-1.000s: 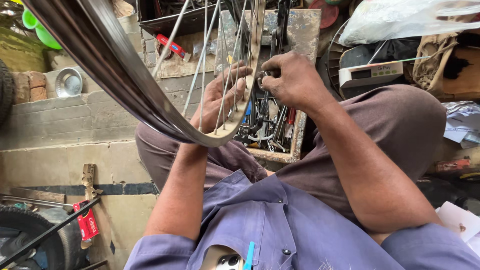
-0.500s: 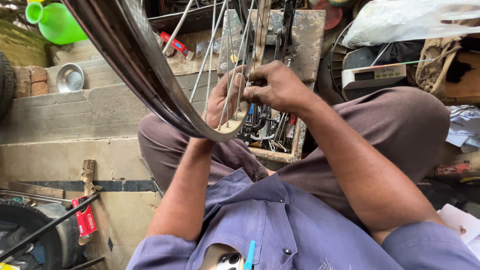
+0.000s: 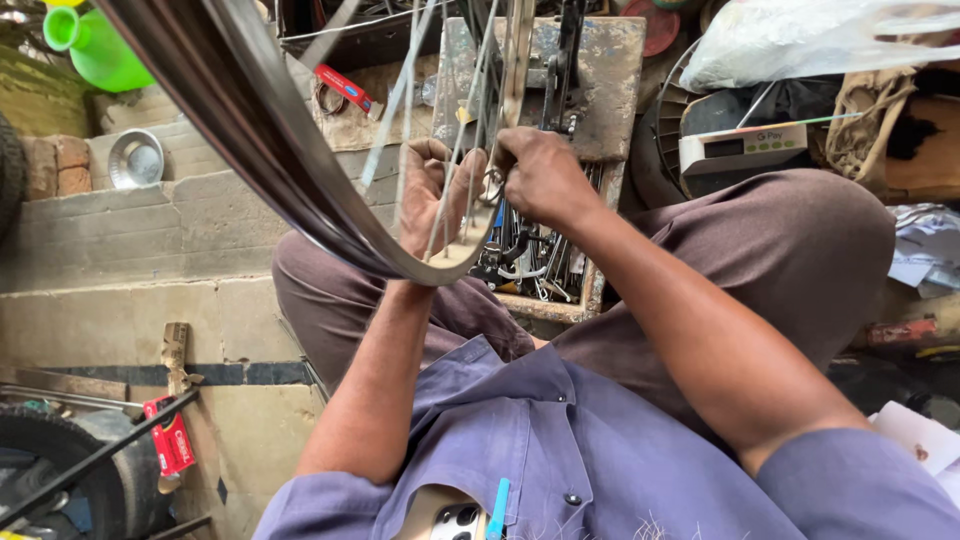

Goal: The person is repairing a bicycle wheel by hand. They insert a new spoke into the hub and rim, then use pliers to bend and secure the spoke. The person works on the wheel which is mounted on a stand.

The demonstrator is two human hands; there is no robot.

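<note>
Left hand point(image 3: 430, 200) grips spokes point(image 3: 470, 150) at 12 o'clock; right hand point(image 3: 540, 178) pinches small tool; slip risks bending spoke, warping rim point(image 3: 300, 190).

Thin spokes point(image 3: 470, 120) fence the right hand point(image 3: 540, 180) from the left hand point(image 3: 430, 195), with only narrow gaps between. The wheel rim point(image 3: 290, 170) curves under the left palm. A crowded tool tray point(image 3: 545, 290) sits just below both hands.

Soft even daylight, spokes slightly blurred
</note>
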